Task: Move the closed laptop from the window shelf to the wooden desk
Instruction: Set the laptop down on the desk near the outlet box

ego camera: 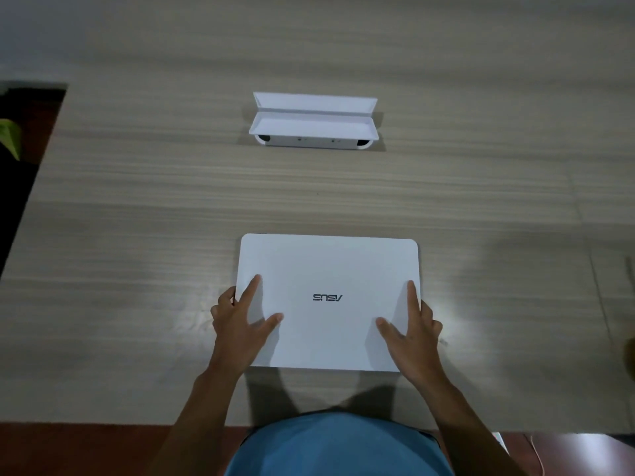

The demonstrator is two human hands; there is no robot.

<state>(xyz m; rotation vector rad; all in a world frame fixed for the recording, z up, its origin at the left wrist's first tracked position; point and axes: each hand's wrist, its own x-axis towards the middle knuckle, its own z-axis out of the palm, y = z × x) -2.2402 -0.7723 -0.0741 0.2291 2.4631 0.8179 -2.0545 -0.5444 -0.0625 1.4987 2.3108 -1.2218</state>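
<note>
A closed white laptop is seen lying flat on the wood-grain surface, near its near edge and roughly at the centre of the view, with the dark logo on its lid turned upside down to the camera. The left hand is placed at the laptop's left edge: the index finger and thumb are spread apart and laid on the lid, while the other fingers are curled around the side, so the laptop's edge is gripped. The right hand is set in the mirror pose at the right edge, with index finger and thumb splayed on the lid and the remaining fingers wrapped over the side. Whether the laptop is pressed down or lightly held cannot be told. Further away on the surface, well apart from the laptop, a white box-like object with an open flap is seen, its long side facing the camera. A blue garment is visible at the near edge of the view, and a dark area with a green leaf lies beyond the surface at the far left.
</note>
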